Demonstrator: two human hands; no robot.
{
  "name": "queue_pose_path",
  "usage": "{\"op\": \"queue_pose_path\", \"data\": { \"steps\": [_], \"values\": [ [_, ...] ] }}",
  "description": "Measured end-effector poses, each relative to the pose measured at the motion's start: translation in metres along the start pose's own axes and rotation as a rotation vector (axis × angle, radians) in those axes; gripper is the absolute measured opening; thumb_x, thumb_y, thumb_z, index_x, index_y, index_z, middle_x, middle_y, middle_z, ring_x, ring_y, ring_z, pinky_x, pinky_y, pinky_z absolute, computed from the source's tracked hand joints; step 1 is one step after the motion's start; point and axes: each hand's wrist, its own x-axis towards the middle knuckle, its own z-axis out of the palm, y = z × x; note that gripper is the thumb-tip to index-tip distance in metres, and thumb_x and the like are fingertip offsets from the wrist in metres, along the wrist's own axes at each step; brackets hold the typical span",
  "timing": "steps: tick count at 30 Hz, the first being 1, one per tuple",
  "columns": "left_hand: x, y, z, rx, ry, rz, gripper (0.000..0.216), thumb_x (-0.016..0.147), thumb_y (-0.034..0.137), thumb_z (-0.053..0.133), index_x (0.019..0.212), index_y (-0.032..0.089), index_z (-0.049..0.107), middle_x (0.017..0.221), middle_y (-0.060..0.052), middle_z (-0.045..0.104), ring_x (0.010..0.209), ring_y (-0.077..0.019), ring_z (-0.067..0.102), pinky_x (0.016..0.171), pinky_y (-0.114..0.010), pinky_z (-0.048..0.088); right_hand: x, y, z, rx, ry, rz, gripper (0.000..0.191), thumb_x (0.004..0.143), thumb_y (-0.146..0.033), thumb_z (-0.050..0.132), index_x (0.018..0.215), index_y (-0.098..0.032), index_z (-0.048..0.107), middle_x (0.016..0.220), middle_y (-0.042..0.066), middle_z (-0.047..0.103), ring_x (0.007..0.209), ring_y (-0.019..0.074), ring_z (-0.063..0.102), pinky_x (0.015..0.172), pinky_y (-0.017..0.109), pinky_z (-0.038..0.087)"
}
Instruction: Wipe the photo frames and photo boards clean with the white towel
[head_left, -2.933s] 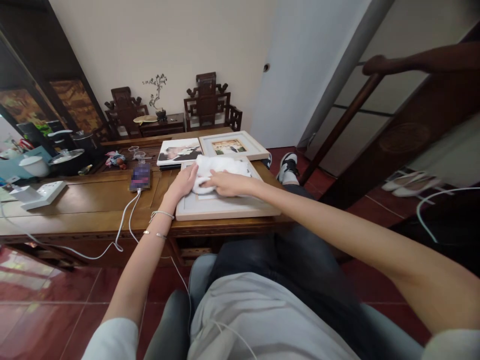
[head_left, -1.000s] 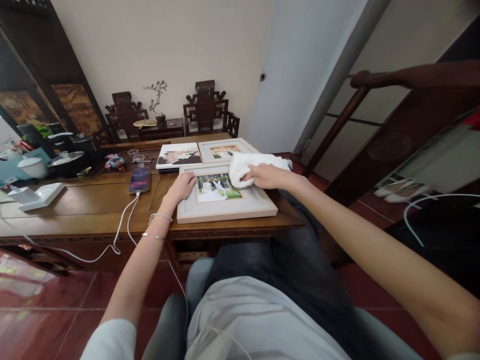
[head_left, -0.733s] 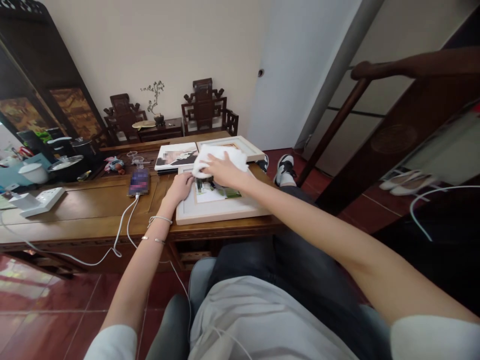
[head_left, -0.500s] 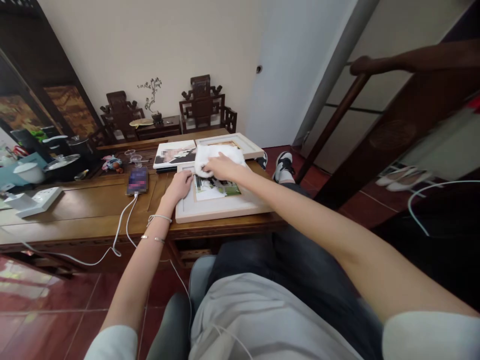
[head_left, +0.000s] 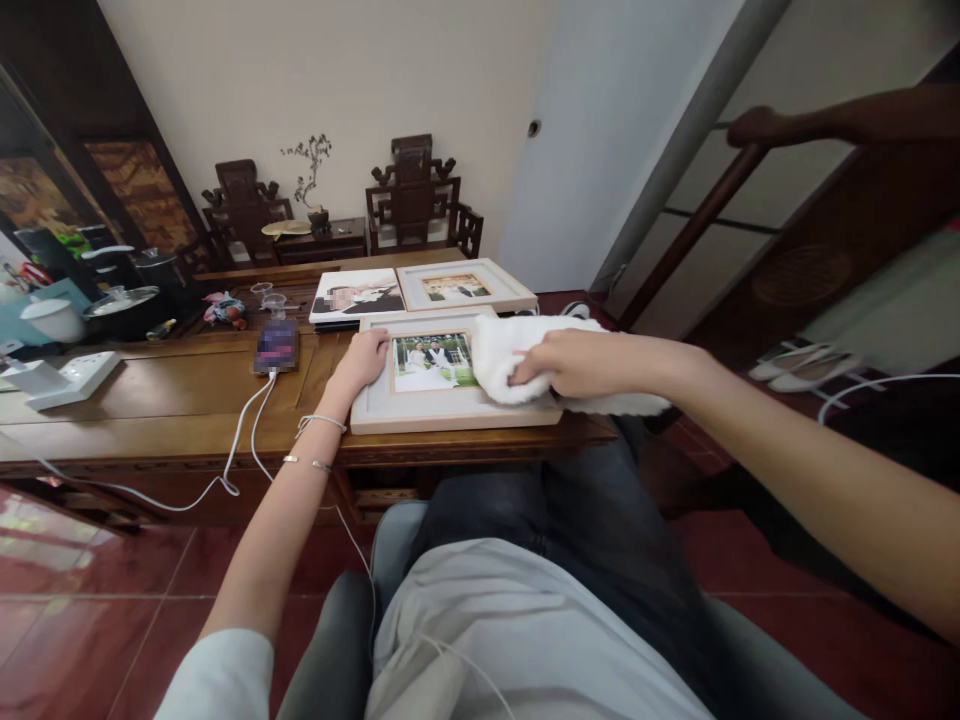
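A pale picture frame with a photo of people in white and dark clothes lies flat at the table's near edge. My left hand rests on its left border, fingers curled over that side. In my right hand is a white fluffy cloth, bunched and pressed on the right part of the frame. The cloth hides the frame's right border and hangs past it. Behind lie a second picture frame and a stack topped by a photo panel.
On the wooden table are a phone on a white cable, a power strip, small clear cups and a lidded pot. A dark wooden chair stands at right.
My right hand has swept the cloth from the frame's upper middle to its right side, uncovering the photo and the frame behind. My left hand stays on the left border.
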Motion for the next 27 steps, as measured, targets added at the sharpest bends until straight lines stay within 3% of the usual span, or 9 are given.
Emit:
{"op": "queue_pose_path", "data": {
  "steps": [3,5,11,16,19,22,27],
  "values": [
    [-0.001,0.0,0.001,0.009,-0.026,0.02,0.03,0.095,0.012,0.046,0.099,0.016,0.075,0.115,-0.013,0.075,0.112,-0.0256,0.068,0.109,-0.038,0.048,-0.027,-0.009,-0.005,0.112,-0.087,-0.063,0.057,0.068,-0.007,0.051,0.107,-0.034,0.082,0.109,0.0,0.08,0.102,0.0276,0.072,0.089,0.036,0.052],
    [-0.003,0.0,0.002,0.021,-0.028,0.027,0.031,0.096,0.013,0.045,0.102,0.015,0.075,0.124,-0.014,0.071,0.117,-0.0255,0.066,0.112,-0.039,0.046,-0.029,-0.007,-0.005,0.133,-0.073,-0.083,0.062,0.067,-0.007,0.049,0.113,-0.032,0.081,0.116,-0.001,0.079,0.108,0.0273,0.071,0.093,0.036,0.052],
    [-0.005,0.003,-0.003,0.039,-0.059,0.034,0.032,0.098,0.015,0.042,0.102,0.014,0.074,0.128,-0.014,0.069,0.119,-0.0239,0.064,0.114,-0.037,0.044,0.028,0.027,0.012,0.133,0.113,-0.007,0.065,0.068,-0.005,0.044,0.124,-0.018,0.076,0.131,0.006,0.073,0.12,0.0274,0.066,0.102,0.034,0.047],
    [-0.003,0.005,-0.006,0.028,-0.055,0.048,0.03,0.097,0.015,0.044,0.098,0.016,0.073,0.121,-0.012,0.072,0.113,-0.0237,0.066,0.107,-0.035,0.049,0.063,0.044,0.022,0.075,0.236,0.095,0.065,0.072,-0.002,0.043,0.127,-0.016,0.074,0.128,0.009,0.074,0.121,0.0276,0.066,0.102,0.033,0.046],
    [-0.002,0.006,-0.006,0.033,-0.049,0.054,0.029,0.097,0.014,0.044,0.091,0.016,0.072,0.112,-0.013,0.073,0.106,-0.0248,0.067,0.103,-0.037,0.051,0.049,0.033,0.027,0.047,0.182,0.049,0.068,0.071,0.0,0.042,0.13,-0.016,0.072,0.132,0.011,0.072,0.126,0.0281,0.063,0.104,0.035,0.045],
    [-0.002,0.006,-0.004,0.05,-0.041,0.048,0.029,0.097,0.014,0.043,0.087,0.018,0.07,0.109,-0.013,0.074,0.104,-0.0254,0.068,0.102,-0.038,0.052,0.015,0.012,0.031,0.013,0.116,0.056,0.069,0.072,0.0,0.044,0.132,-0.019,0.072,0.144,0.014,0.063,0.118,0.0308,0.068,0.102,0.04,0.048],
    [-0.002,0.002,0.001,0.039,-0.061,0.026,0.029,0.097,0.014,0.043,0.093,0.017,0.071,0.118,-0.013,0.072,0.109,-0.0255,0.067,0.107,-0.04,0.05,-0.036,-0.024,0.025,0.058,0.048,-0.009,0.068,0.073,-0.002,0.046,0.129,-0.029,0.074,0.146,0.006,0.063,0.113,0.0274,0.069,0.1,0.037,0.049]
  ]
}}
